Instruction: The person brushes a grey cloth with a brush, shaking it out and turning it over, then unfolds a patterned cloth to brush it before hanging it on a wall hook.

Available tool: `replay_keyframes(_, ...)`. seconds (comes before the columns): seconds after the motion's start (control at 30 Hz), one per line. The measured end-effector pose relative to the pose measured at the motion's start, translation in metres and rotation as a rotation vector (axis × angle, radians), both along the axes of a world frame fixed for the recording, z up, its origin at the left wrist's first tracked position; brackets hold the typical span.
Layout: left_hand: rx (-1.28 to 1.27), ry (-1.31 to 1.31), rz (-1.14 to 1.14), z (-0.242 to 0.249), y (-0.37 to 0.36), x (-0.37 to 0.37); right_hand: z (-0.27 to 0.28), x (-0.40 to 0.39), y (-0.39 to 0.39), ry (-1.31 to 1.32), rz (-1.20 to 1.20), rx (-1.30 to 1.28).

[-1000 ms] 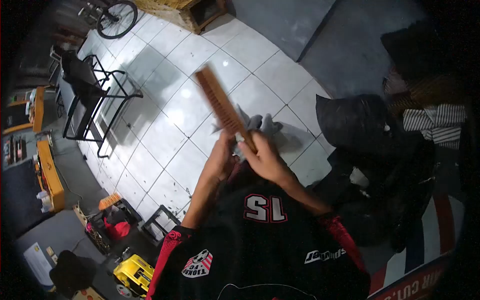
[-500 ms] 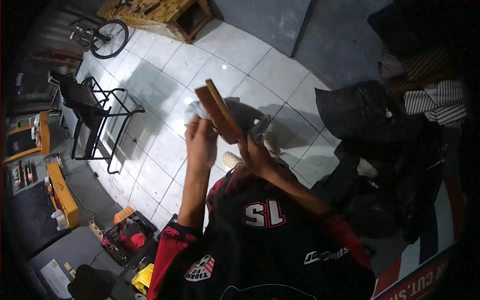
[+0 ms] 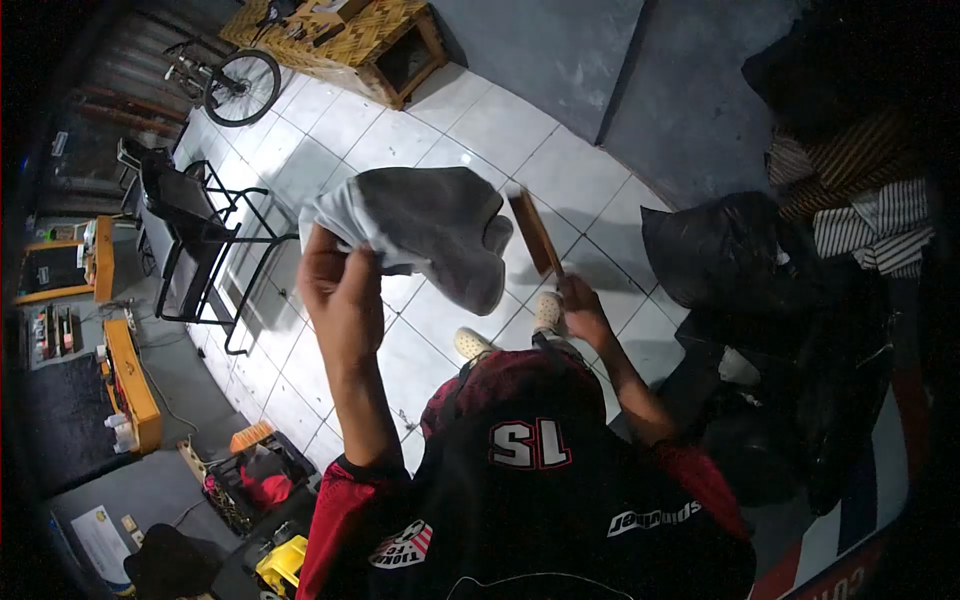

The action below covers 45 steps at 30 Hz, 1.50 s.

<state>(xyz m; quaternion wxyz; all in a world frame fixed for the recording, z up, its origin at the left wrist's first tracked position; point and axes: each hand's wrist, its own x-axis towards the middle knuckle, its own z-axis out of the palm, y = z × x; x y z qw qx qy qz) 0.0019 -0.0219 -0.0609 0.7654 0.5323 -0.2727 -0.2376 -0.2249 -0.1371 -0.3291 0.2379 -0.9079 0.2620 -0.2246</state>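
Observation:
My left hand pinches the edge of a grey and white cloth, which billows out to the right at chest height. In my right hand is a wooden brush, gripped by its lower end and tilted with the top leaning left. The brush's bristles are blurred and hard to make out. A narrow gap separates the cloth from the brush. Beneath both hands are my feet in cream clogs on the tiled floor.
A black chair stands to the left, with a bicycle beyond it. A woven-topped table is at the back. A black bag and striped cloths lie right. An open toolbox is at lower left.
The cloth has spread out and risen with my left hand, which moved left. My right hand has carried the brush to the right, away from the cloth.

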Motion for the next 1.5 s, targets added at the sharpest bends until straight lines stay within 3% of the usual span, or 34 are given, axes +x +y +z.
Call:
replay_keyframes(0.07,0.091,-0.099,0.047,0.000,-0.005,-0.010,0.120,0.037,0.005,-0.198,-0.163,1.192)
replay_keyframes(0.13,0.174,-0.250,0.054,-0.004,-0.007,-0.013,0.179,0.058,0.019,-0.419,0.102,0.680)
replay_keyframes(0.17,0.180,-0.304,0.061,-0.005,-0.011,-0.016,0.182,0.060,0.023,-0.433,0.238,0.763)
replay_keyframes(0.27,0.180,-0.372,0.148,0.003,-0.015,-0.021,0.162,0.079,0.050,-0.439,0.236,0.181)
replay_keyframes(0.3,0.144,-0.329,0.153,0.008,-0.013,-0.017,0.126,0.085,0.057,-0.506,0.239,0.167)
replay_keyframes(0.37,0.060,-0.242,0.167,0.018,-0.007,-0.010,0.079,0.075,0.048,-0.086,0.215,0.409)
replay_keyframes(0.4,0.033,-0.194,0.316,0.017,-0.005,-0.010,0.052,0.066,0.041,0.131,0.206,0.499)
replay_keyframes(0.43,-0.020,-0.195,0.215,0.025,-0.002,-0.005,0.005,0.052,0.034,0.326,0.205,0.582)
replay_keyframes(0.47,-0.050,-0.184,0.198,0.028,0.000,0.000,-0.111,0.025,0.037,0.470,0.267,0.281)
replay_keyframes(0.53,-0.146,-0.143,0.159,0.029,0.006,0.006,-0.118,-0.036,0.031,0.325,0.198,0.348)
replay_keyframes(0.6,-0.110,-0.107,0.194,0.033,0.009,0.004,-0.149,-0.076,0.018,0.515,0.322,0.310)
replay_keyframes(0.7,-0.027,-0.037,0.116,0.017,0.022,0.014,-0.081,-0.054,0.009,0.694,0.106,0.212)
replay_keyframes(0.77,0.008,-0.021,0.073,0.004,0.026,0.014,-0.064,-0.027,-0.003,0.367,-0.151,0.474)
replay_keyframes(0.8,-0.254,0.201,-0.231,-0.003,0.028,0.015,-0.024,-0.006,-0.004,0.108,-0.107,0.442)
replay_keyframes(0.87,0.441,-0.530,0.171,-0.011,0.023,0.001,0.099,0.033,0.005,-0.207,-0.079,0.706)
replay_keyframes(0.9,0.783,-0.898,0.378,-0.013,0.017,-0.010,0.148,0.047,0.011,-0.269,-0.091,1.005)
replay_keyframes(0.93,0.585,-0.098,0.355,0.002,0.000,-0.026,0.167,0.055,0.018,-0.360,0.046,0.796)
replay_keyframes(0.97,0.519,-0.207,0.209,0.004,-0.002,-0.027,0.178,0.062,0.022,-0.443,0.183,0.578)
replay_keyframes(1.0,0.436,-0.302,0.059,0.006,-0.004,-0.029,0.186,0.069,0.028,-0.496,0.219,0.533)
replay_keyframes(1.03,0.399,-0.383,0.083,0.004,-0.007,-0.034,0.191,0.076,0.035,-0.546,0.256,0.489)
replay_keyframes(1.07,0.362,-0.464,0.109,0.002,-0.009,-0.040,0.162,0.081,0.044,-0.552,0.312,0.629)
replay_keyframes(1.17,0.458,-0.243,0.112,0.022,0.001,-0.031,0.101,0.073,0.040,-0.160,0.145,0.758)
replay_keyframes(1.2,0.457,-0.189,0.133,0.031,0.004,-0.031,0.093,0.069,0.032,0.050,0.091,0.698)
replay_keyframes(1.27,0.393,-0.184,0.132,0.043,0.010,-0.025,-0.079,0.018,0.028,0.251,0.280,0.233)
replay_keyframes(1.3,0.329,-0.236,0.108,0.045,0.011,-0.020,-0.110,-0.007,0.028,0.265,0.236,0.154)
replay_keyframes(1.4,0.324,-0.229,0.266,0.040,0.012,-0.016,-0.068,-0.045,0.022,0.573,0.158,0.309)
replay_keyframes(1.5,0.306,-0.162,0.250,0.038,0.015,-0.009,-0.098,-0.056,0.005,0.911,0.161,0.359)
